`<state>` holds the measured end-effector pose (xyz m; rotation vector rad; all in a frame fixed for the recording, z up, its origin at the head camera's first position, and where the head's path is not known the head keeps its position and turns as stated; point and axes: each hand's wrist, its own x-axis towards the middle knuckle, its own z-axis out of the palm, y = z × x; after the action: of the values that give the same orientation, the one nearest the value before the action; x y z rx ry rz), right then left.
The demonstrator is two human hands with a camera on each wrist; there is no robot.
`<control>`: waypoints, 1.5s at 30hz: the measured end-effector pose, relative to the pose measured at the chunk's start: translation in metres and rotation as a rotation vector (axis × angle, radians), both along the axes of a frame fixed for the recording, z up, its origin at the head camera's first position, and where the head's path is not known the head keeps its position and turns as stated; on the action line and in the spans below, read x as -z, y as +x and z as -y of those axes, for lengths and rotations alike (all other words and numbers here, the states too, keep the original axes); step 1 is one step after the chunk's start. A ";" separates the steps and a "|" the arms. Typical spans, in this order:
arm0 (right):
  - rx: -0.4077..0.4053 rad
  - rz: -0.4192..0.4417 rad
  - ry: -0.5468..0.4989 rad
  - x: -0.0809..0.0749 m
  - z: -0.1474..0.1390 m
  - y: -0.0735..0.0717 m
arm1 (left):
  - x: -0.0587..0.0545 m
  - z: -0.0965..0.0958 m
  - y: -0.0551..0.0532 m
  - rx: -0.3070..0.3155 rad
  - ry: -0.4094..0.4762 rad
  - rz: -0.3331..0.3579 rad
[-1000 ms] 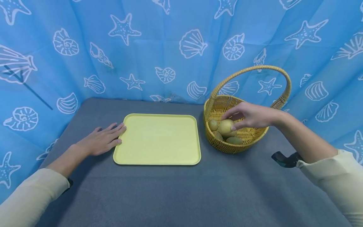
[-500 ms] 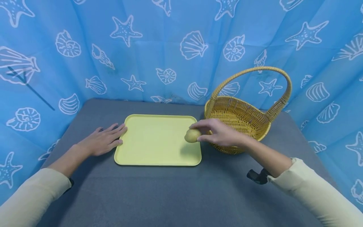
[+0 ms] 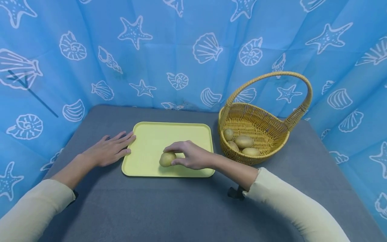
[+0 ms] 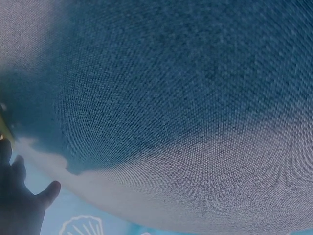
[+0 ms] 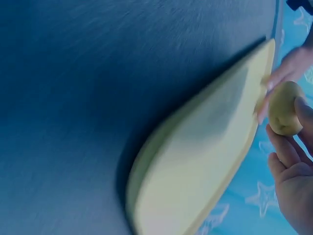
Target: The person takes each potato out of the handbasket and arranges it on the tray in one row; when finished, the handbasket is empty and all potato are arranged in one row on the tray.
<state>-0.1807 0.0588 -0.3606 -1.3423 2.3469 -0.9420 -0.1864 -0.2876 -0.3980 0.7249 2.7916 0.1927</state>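
Note:
My right hand [image 3: 193,155] pinches a potato [image 3: 167,159] between thumb and fingers, over the front middle of the yellow tray [image 3: 148,134]. In the right wrist view, the same potato [image 5: 284,108] shows between the fingertips, above the tray. At the tray's left edge, my left hand [image 3: 110,149] lies with its fingers extended, the fingertips touching the rim. Several more potatoes [image 3: 244,141] lie in the wicker basket [image 3: 276,148] to the right. The left wrist view catches only part of the left hand [image 4: 22,196], dark at the lower left corner.
A grey cloth-covered table [image 3: 169,208] bears the tray and the basket. The basket's tall arched handle [image 3: 272,73] rises above its bowl. Behind the table hangs a blue curtain [image 3: 169,30] printed with white shells and starfish.
My right hand has taken a potato out of the basket and moved left with it, past the tray's right edge to above its middle. The left hand stays at the tray's left edge.

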 end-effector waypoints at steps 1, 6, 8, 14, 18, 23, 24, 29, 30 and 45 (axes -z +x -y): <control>0.000 0.013 0.000 0.002 0.007 0.001 | 0.000 0.000 0.000 0.001 -0.002 -0.001; -0.009 0.021 0.020 0.010 0.043 0.002 | -0.001 0.000 -0.001 0.002 -0.003 -0.005; -0.016 0.008 0.032 0.012 0.055 0.002 | -0.002 -0.001 -0.002 0.002 -0.001 -0.006; -0.024 -0.028 0.070 0.023 0.084 0.003 | -0.003 0.000 -0.001 0.011 -0.004 -0.018; -0.016 -0.028 0.091 0.029 0.100 0.004 | -0.003 0.001 -0.002 0.014 -0.015 -0.034; -0.017 -0.037 0.116 0.028 0.115 0.005 | -0.005 0.001 -0.003 0.019 -0.022 -0.039; -0.019 -0.042 0.124 0.027 0.116 0.006 | -0.005 0.001 -0.003 0.019 -0.025 -0.037; -0.021 -0.059 0.154 0.027 0.118 0.007 | -0.006 0.002 -0.002 0.013 -0.033 -0.031; -0.022 -0.067 0.162 0.027 0.118 0.007 | -0.006 0.002 -0.002 0.012 -0.031 -0.031; -0.128 -0.042 0.150 0.003 0.077 0.016 | -0.001 -0.002 -0.001 0.013 -0.023 -0.006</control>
<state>-0.1644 -0.0185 -0.3638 -1.4442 2.2796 -0.6934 -0.1873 -0.2857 -0.3972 0.7389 2.7889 0.1560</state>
